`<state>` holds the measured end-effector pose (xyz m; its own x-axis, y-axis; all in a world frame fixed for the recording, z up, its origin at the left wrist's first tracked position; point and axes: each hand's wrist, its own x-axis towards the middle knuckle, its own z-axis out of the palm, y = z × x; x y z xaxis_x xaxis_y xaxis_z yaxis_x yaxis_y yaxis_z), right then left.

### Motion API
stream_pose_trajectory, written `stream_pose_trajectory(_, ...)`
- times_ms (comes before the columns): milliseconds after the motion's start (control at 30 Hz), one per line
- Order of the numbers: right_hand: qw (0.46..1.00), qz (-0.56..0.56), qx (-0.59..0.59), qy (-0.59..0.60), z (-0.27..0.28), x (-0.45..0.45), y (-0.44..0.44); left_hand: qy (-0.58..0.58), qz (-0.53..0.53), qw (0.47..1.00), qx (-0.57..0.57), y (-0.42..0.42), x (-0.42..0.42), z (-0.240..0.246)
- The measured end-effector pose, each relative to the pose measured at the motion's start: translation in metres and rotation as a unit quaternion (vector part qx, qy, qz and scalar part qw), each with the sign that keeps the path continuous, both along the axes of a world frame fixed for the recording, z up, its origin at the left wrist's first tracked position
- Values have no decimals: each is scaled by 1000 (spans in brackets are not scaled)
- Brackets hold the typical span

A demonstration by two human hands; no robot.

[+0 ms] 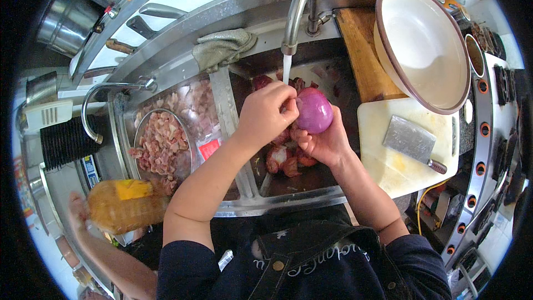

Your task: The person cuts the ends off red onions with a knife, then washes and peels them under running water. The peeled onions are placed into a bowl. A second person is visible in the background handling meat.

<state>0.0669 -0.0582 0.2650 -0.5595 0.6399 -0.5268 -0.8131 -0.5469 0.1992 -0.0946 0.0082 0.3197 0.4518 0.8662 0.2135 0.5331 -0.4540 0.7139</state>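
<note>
My right hand (327, 143) holds a peeled, glossy red onion (315, 111) from below and from its right side. The fingers of my left hand (268, 110) are pinched at the left end of that onion; whether loose skin is between them is hidden. Water (287, 68) runs from a steel faucet (296, 12) just behind my left hand. Under my hands, more red onions and onion skins (289, 166) lie in the right basin of a steel sink (287, 198), partly covered by my hands.
Another person's hand (78, 206) is at a large bottle of yellowish liquid (125, 207) on the left. Raw meat pieces (162, 141) fill a bowl in the left basin. A cleaver (410, 139) rests on a white cutting board (379, 166), with a large bowl (420, 46) behind.
</note>
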Motion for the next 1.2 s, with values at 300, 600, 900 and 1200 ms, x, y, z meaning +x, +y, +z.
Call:
stream_pose_trajectory(300, 996, -2, 85, 39, -18, 9, -3, -126, 126, 966, -188, 18, 11, -33)
stream_pose_trajectory(600, 998, 27, 52, 39, -6, 7, -16, -85, 143, 936, -312, 34, 6, -97)
stream_pose_trajectory(900, 990, 50, 111, 78, -41, 26, -32, -351, 69, 769, -530, -12, -10, -46)
stream_pose_trajectory(1200, 989, 65, 129, 33, -47, 26, -37, -249, 95, 920, -288, -27, 5, -36)
